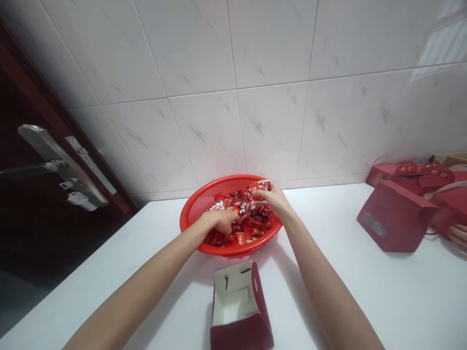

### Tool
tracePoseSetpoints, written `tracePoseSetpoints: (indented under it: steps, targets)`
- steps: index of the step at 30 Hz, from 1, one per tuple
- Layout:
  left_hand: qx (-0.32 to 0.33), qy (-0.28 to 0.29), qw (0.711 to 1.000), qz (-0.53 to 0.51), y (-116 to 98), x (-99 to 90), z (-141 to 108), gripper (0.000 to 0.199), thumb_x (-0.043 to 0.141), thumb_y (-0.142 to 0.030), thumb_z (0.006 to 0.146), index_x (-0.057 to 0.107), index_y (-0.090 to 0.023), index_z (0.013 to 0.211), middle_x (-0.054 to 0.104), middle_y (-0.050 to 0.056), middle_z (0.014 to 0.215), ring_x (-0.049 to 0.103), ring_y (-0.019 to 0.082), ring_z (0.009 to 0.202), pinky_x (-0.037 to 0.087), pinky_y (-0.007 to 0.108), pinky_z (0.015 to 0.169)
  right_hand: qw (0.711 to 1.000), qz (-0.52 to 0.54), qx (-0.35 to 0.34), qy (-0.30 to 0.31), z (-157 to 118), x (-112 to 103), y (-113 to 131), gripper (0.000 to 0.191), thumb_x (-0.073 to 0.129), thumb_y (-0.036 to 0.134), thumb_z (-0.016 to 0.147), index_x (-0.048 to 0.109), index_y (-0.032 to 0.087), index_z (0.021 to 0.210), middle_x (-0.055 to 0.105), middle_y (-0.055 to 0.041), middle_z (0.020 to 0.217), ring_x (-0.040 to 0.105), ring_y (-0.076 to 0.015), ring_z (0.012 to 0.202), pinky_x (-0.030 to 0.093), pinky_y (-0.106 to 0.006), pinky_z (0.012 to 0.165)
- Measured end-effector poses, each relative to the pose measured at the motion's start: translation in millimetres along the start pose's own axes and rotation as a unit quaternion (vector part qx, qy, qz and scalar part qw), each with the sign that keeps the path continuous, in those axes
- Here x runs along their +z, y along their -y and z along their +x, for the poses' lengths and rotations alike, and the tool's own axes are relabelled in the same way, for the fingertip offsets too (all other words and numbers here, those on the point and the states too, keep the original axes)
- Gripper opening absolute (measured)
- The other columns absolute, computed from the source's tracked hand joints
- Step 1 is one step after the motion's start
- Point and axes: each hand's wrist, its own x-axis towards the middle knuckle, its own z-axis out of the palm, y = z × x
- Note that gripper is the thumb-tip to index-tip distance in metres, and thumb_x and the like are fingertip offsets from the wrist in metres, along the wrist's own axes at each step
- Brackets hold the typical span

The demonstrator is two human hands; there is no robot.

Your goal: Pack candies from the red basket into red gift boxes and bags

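A red plastic basket (pixel 189 204) with a mesh wall holds many wrapped candies (pixel 245 209) in red and dark wrappers. My left hand (pixel 225 221) reaches down among them, its fingers curled; what lies between them, if anything, is hidden. At the basket's right rim, my right hand (pixel 274 199) pinches red candy packets (pixel 263 185) between thumb and fingers. A few nuts (pixel 251 240) show near the front of the basket. Close in front of it stands an open dark-red gift box (pixel 242 335), its white inside visible and holding nothing I can see.
Against the wall at right are a closed red gift box (pixel 396 216) and more red boxes (pixel 443 194). Another person's hand (pixel 458 236) is at the right edge. A tiled wall (pixel 270 121) backs the white table (pixel 153 233); a dark door with a handle (pixel 47 165) is at left.
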Motion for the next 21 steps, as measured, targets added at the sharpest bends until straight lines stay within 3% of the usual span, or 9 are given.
tracePoseSetpoints:
  steps: [6, 9, 13, 17, 21]
  targets:
    - [0.037, -0.071, 0.991, -0.111, 23, 3.1, 6, 0.022, 0.073, -0.023, 0.054, 0.066, -0.021, 0.075, 0.058, -0.004, 0.067, 0.053, 0.018, 0.064, 0.036, 0.026, 0.058, 1.000, 0.000, -0.002, -0.001, -1, 1, 1, 0.028, 0.070, 0.017, 0.060, 0.058, 0.020, 0.086, 0.069, 0.0012, 0.082, 0.066, -0.0163, 0.070, 0.060, -0.030, 0.059]
    - [0.064, -0.114, 0.974, -0.187, 30, 3.6, 9, 0.019, 0.072, -0.026, 0.056, 0.060, -0.020, 0.069, 0.052, -0.005, 0.061, 0.050, 0.016, 0.062, 0.034, 0.026, 0.058, 1.000, -0.002, 0.000, -0.004, -2, 2, 3, 0.027, 0.070, 0.016, 0.061, 0.058, 0.020, 0.085, 0.069, 0.0016, 0.081, 0.066, -0.0161, 0.070, 0.059, -0.029, 0.058]
    - [0.093, -0.175, 0.938, -0.285, 33, 2.7, 11, 0.023, 0.071, -0.033, 0.060, 0.062, -0.018, 0.076, 0.063, -0.002, 0.073, 0.059, 0.020, 0.073, 0.042, 0.028, 0.066, 1.000, -0.006, 0.005, -0.007, -3, 3, 4, 0.025, 0.069, 0.016, 0.062, 0.058, 0.020, 0.084, 0.068, 0.0021, 0.079, 0.066, -0.0156, 0.069, 0.059, -0.028, 0.058]
    - [0.131, -0.228, 0.898, -0.354, 33, 2.7, 14, 0.042, 0.070, -0.032, 0.065, 0.066, -0.016, 0.104, 0.073, 0.006, 0.102, 0.067, 0.026, 0.096, 0.051, 0.033, 0.083, 1.000, -0.003, 0.005, -0.008, -2, 3, 4, 0.025, 0.069, 0.015, 0.062, 0.058, 0.021, 0.084, 0.069, 0.0022, 0.079, 0.066, -0.0155, 0.068, 0.059, -0.028, 0.058]
    - [0.103, -0.295, 0.884, -0.348, 35, 6.0, 19, 0.057, 0.068, -0.026, 0.068, 0.062, -0.014, 0.123, 0.069, 0.012, 0.123, 0.066, 0.029, 0.109, 0.051, 0.038, 0.095, 1.000, -0.001, 0.005, -0.008, -3, 3, 4, 0.024, 0.070, 0.015, 0.062, 0.058, 0.021, 0.083, 0.068, 0.0030, 0.076, 0.066, -0.0151, 0.068, 0.059, -0.027, 0.057]
